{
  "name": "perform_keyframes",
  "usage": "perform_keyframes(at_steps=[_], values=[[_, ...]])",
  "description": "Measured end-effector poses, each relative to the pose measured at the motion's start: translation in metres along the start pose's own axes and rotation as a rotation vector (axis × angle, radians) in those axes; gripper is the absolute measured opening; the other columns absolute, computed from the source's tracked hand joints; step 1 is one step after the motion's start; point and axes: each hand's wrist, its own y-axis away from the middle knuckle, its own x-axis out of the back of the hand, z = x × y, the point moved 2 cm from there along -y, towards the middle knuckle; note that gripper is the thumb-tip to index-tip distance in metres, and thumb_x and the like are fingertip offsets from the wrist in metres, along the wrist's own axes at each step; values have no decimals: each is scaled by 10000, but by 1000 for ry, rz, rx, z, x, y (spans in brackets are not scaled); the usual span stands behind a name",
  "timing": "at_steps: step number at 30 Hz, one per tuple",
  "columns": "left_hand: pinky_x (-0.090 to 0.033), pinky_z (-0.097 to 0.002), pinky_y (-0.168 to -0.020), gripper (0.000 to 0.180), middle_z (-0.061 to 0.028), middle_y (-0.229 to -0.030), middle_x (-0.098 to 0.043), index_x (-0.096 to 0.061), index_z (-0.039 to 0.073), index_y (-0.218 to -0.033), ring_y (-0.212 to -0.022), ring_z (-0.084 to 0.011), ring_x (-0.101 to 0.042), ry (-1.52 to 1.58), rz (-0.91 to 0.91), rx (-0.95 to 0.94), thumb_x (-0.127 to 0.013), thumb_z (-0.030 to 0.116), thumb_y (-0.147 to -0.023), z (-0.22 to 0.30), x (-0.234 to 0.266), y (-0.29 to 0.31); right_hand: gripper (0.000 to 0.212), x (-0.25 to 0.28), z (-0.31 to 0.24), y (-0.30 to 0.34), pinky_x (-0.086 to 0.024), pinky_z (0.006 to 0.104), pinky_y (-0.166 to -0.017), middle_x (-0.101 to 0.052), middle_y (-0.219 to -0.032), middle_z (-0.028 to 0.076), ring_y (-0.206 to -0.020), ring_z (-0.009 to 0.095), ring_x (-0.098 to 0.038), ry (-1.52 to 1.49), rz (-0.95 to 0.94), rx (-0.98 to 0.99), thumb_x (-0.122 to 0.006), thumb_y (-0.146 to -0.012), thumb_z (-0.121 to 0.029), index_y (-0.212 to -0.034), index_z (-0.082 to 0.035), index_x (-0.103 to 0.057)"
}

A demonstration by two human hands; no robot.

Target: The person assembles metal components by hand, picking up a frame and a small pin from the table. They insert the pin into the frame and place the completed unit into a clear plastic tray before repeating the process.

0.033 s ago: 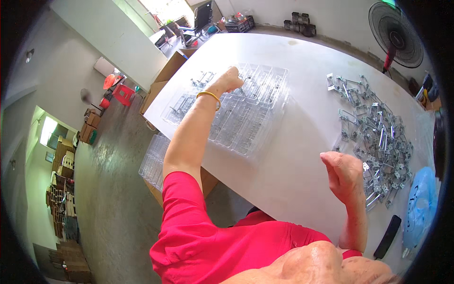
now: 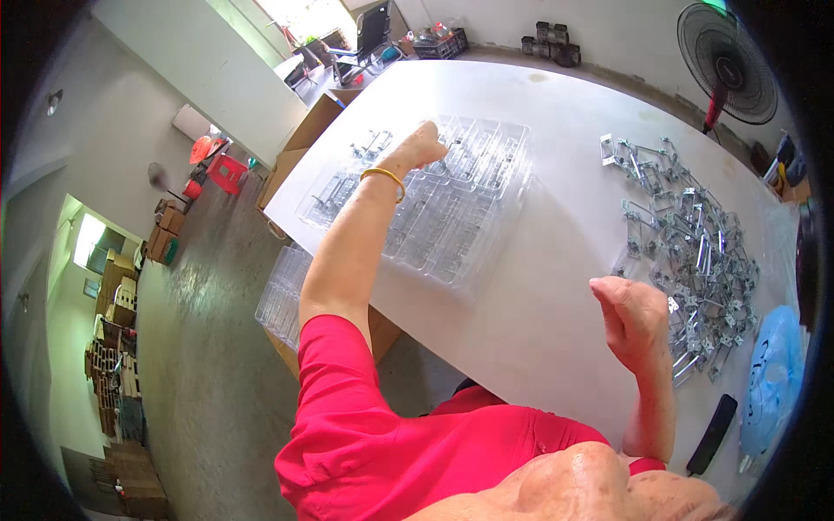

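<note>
My left hand point(image 2: 421, 148), with a yellow bangle point(image 2: 384, 179) at its wrist, reaches over the far part of a clear plastic tray point(image 2: 456, 260). Its fingers are closed; what they hold, if anything, is hidden. Small metal parts point(image 2: 328, 198) lie in the compartments around it. Over the right side of the table, my right hand point(image 2: 634, 323) is raised with its fingers curled together, and I cannot make out anything in them. Beside it spreads a heap of loose metal brackets and rods point(image 2: 708, 260).
The white table point(image 2: 556, 234) carries a black oblong object point(image 2: 712, 434) and a blue plastic bag point(image 2: 773, 373) at the right. More clear trays point(image 2: 282, 300) sit below its left edge, near an open cardboard box point(image 2: 304, 135). A fan point(image 2: 728, 65) stands beyond the far right.
</note>
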Motion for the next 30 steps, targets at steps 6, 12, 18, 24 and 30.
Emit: perform_keyframes(at_steps=[6, 12, 18, 24, 30], values=[[-468, -341, -474, 199, -106, -620, -627, -666, -17, -821, -531, -172, -592, -83, 33, -127, -719, 156, -740, 1, -1, 9, 228, 16, 1, -2, -576, 362, -673, -754, -943, 108, -794, 279, -742, 43, 77, -47, -750, -862, 17, -1071, -49, -686], [-483, -333, -538, 167, -87, -668, -647, -662, 24, -815, -618, -163, -617, -70, 80, -205, -740, 125, -707, -5, -14, 1, 204, 20, -1, -4, -579, 365, -677, -755, -929, 108, -809, 269, -749, 52, 95, -37, -739, -866, 23, -1052, -49, -694], [-531, -379, -666, 137, -109, -733, -688, -672, 43, -818, -727, -235, -669, -72, 101, -220, -741, 103, -717, 3, -17, 7, 211, 26, -2, -2, -578, 356, -688, -758, -937, 105, -813, 266, -746, 77, 88, -51, -732, -871, 29, -1061, -58, -699], [-550, -410, -730, 131, -166, -813, -729, -704, 38, -831, -790, -288, -705, -262, 159, -183, -750, 100, -725, -1, -23, 4, 192, 41, -3, -3, -575, 338, -705, -766, -961, 104, -804, 249, -747, 134, 212, -38, -735, -894, 17, -1071, -46, -701], [-553, -417, -729, 132, -176, -798, -723, -715, 38, -834, -775, -305, -699, -255, 163, -229, -728, 94, -715, 2, -36, -6, 175, 61, 2, 15, -568, 258, -741, -763, -969, 115, -809, 151, -715, -24, 501, -240, -676, -960, 40, -1129, -5, -689]])
